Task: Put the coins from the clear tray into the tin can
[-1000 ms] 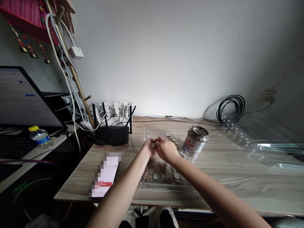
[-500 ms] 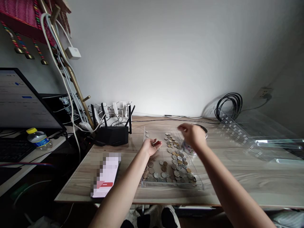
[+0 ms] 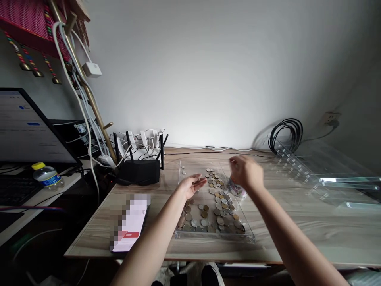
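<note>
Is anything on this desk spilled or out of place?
Nothing looks damaged. Coins lie loose over the clear tray, with a few stray coins apart in its far left corner. White cables hang in a tangle behind the black router. The phone lies close to the front edge of the table.

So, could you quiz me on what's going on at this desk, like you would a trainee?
1. True or false: the coins lie in a clear tray.
2. What stands closest to the right hand? A) a mug B) a printed tin C) a stapler
3. Fill in: the left hand is held open, palm ____, over the tray.

Key: 1 true; 2 B; 3 up.
</note>
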`<state>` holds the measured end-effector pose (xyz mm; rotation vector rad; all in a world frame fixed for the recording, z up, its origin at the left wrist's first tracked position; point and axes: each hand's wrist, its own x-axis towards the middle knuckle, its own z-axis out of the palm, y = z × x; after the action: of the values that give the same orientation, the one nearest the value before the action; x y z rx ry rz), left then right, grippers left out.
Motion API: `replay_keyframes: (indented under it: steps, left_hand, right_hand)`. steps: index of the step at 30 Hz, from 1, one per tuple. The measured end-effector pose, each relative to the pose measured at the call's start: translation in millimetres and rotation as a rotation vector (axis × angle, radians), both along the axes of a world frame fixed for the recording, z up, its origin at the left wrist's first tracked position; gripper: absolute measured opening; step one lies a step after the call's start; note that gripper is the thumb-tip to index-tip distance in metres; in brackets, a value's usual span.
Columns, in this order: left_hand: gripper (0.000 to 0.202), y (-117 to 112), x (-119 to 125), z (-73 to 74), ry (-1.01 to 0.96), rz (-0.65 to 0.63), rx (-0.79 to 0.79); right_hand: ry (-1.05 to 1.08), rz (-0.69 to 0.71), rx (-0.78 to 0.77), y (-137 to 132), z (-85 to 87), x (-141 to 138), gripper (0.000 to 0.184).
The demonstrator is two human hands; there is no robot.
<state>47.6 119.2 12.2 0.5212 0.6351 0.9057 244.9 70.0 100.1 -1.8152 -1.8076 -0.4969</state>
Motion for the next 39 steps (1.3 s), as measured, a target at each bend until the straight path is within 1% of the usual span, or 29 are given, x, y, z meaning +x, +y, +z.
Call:
replay_keyframes:
  steps: [1, 2, 3, 4, 6, 8, 10, 12, 13, 15, 16, 18, 19, 21, 24, 25, 26, 28, 29, 30, 31, 33, 34, 35, 36, 37, 39]
  left_hand:
    - [0.021, 0.8, 0.6, -1.2, 0.002, -0.002, 0.002]
    - [0.022, 1.6, 1.5, -2.4, 0.005, -0.005, -0.002]
    - [0.02, 2.3, 2.6, -3.5, 0.007, -0.009, -0.011]
    - [0.018, 3.0, 3.8, -4.5, 0.008, -0.012, -0.023]
    - [0.014, 3.9, 5.9, -5.9, 0.009, -0.014, -0.051]
    - [0.012, 4.2, 6.8, -6.2, 0.004, -0.018, -0.077]
    - [0.013, 3.5, 6.0, -5.7, -0.014, -0.053, -0.096]
    - [0.016, 1.9, 3.9, -4.3, -0.046, -0.104, -0.092]
    - [0.018, 0.8, 2.7, -3.4, -0.06, -0.124, -0.082]
    - [0.019, -1.6, 0.7, -1.4, -0.066, -0.136, -0.061]
    - [0.02, -2.6, 0.1, -0.5, -0.055, -0.131, -0.053]
    - [0.02, -4.1, -0.1, 1.1, -0.026, -0.123, -0.039]
    - [0.02, -4.5, 0.2, 1.7, -0.013, -0.121, -0.029]
    - [0.021, -4.5, 1.1, 2.1, 0.007, -0.118, -0.004]
    - [0.022, -3.5, 1.8, 1.4, 0.021, -0.129, 0.022]
    - [0.022, -3.2, 1.8, 1.1, 0.016, -0.137, 0.021]
    - [0.021, -3.0, 1.7, 0.9, 0.006, -0.147, 0.015]
    - [0.021, -2.9, 1.6, 0.9, -0.03, -0.163, -0.006]
    - [0.022, -2.8, 1.6, 1.0, -0.05, -0.175, -0.017]
    - [0.025, -2.6, 1.8, 1.1, -0.067, -0.188, -0.028]
    - [0.026, -2.4, 2.1, 1.2, -0.081, -0.198, -0.037]
    - [0.025, -1.6, 3.1, 1.1, -0.088, -0.194, -0.061]
    - [0.022, -1.3, 3.6, 0.9, -0.082, -0.184, -0.077]
    - [0.02, -1.0, 4.2, 0.8, -0.073, -0.177, -0.092]
    - [0.018, -1.0, 4.6, 0.8, -0.064, -0.18, -0.104]
    - [0.017, -1.3, 4.8, 1.1, -0.06, -0.194, -0.109]
    - [0.014, -2.7, 4.5, 2.0, -0.076, -0.241, -0.087]
  right_hand:
    - [-0.008, 0.124, -0.086, -1.3, -7.3, -16.2, 0.028]
    - [-0.014, 0.215, -0.175, -1.5, -15.7, -31.5, 0.028]
    - [-0.022, 0.275, -0.261, -0.4, -24.5, -45.2, 0.028]
    - [-0.029, 0.301, -0.327, 1.8, -33.1, -56.7, 0.027]
    - [-0.03, 0.287, -0.389, 7.4, -46.4, -72.0, 0.025]
    - [0.004, 0.262, -0.4, 11.7, -51.0, -76.2, 0.021]
    - [0.07, 0.253, -0.385, 12.2, -44.8, -69.0, 0.019]
    - [0.137, 0.192, -0.288, 9.6, -29.2, -50.5, 0.021]
    - [0.159, 0.125, -0.204, 8.1, -19.3, -37.5, 0.022]
    - [0.17, -0.071, -0.033, 7.1, 0.4, -7.3, 0.025]
    - [0.158, -0.18, -0.009, 8.0, 8.5, 8.0, 0.024]
    - [0.131, -0.315, -0.078, 12.4, 18.6, 34.4, 0.021]
    - [0.119, -0.348, -0.131, 15.2, 20.6, 44.2, 0.02]
    - [0.105, -0.362, -0.216, 20.4, 20.3, 56.0, 0.02]
    - [0.09, -0.358, -0.271, 22.7, 17.4, 57.1, 0.022]
    - [0.08, -0.357, -0.269, 21.4, 16.7, 54.0, 0.023]
    - [0.062, -0.353, -0.235, 19.0, 15.9, 48.9, 0.025]
    - [0.019, -0.299, -0.095, 11.9, 11.8, 32.5, 0.03]
    - [-0.007, -0.227, -0.035, 7.6, 7.6, 21.0, 0.032]
    - [-0.035, -0.117, -0.013, 3.3, 1.6, 7.4, 0.033]
    - [-0.067, 0.021, -0.036, -0.6, -6.1, -7.6, 0.032]
    - [-0.148, 0.307, -0.209, -6.5, -24.0, -38.1, 0.028]
    - [-0.192, 0.389, -0.286, -8.3, -32.6, -51.2, 0.025]
    - [-0.229, 0.428, -0.341, -9.2, -39.8, -61.6, 0.024]
    - [-0.254, 0.428, -0.372, -9.4, -44.8, -68.3, 0.023]
    - [-0.262, 0.402, -0.382, -9.1, -47.0, -70.6, 0.024]
    - [-0.226, 0.314, -0.342, -7.0, -42.9, -61.8, 0.025]
